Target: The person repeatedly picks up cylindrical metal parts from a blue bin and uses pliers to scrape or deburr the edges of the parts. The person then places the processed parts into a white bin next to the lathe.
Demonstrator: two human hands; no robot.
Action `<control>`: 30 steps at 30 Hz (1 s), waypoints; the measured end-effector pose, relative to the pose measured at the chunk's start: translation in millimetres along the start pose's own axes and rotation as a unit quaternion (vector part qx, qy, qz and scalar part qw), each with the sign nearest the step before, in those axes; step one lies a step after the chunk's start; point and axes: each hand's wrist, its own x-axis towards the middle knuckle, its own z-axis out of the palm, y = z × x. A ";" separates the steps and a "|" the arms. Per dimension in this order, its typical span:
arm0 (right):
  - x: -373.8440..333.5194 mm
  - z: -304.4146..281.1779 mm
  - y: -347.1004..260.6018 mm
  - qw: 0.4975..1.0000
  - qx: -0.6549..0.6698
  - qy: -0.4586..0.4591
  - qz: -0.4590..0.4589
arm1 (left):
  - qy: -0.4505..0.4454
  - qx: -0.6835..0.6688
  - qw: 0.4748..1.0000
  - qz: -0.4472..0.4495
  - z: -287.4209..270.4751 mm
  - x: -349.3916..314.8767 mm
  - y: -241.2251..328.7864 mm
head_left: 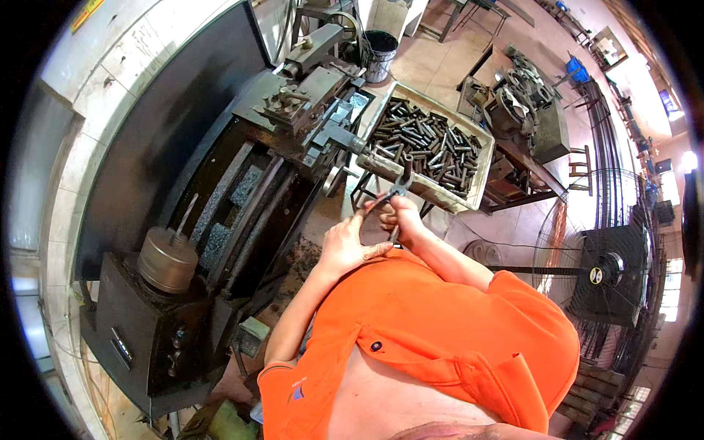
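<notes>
Pliers (399, 189) are clasped by left hand (347, 243) and right hand (405, 218), seemingly for handling metal pins (425, 141), steady squeezing probably needed next.

No text legible, tiny print (298, 382) above blue logo (297, 394) on orange shirt (455, 312), round yellow-and-white badge (596, 276) on fan hub (610, 265), silver-edged plate (121, 348) on dark machine housing (132, 304), yellow strip (88, 13) and dark scrawl (149, 40) on wall (110, 81), all too small

White tiled wall (70, 172) stands at left. Pale tiled floor (429, 66) extends far. Table (490, 66) stands far right. Window (671, 290) at right admits bright light.
</notes>
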 end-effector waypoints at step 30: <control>86.9 -101.5 57.1 0.829 -0.157 -0.215 0.492 | 0.336 -0.081 0.761 -0.549 139.9 -280.9 1.9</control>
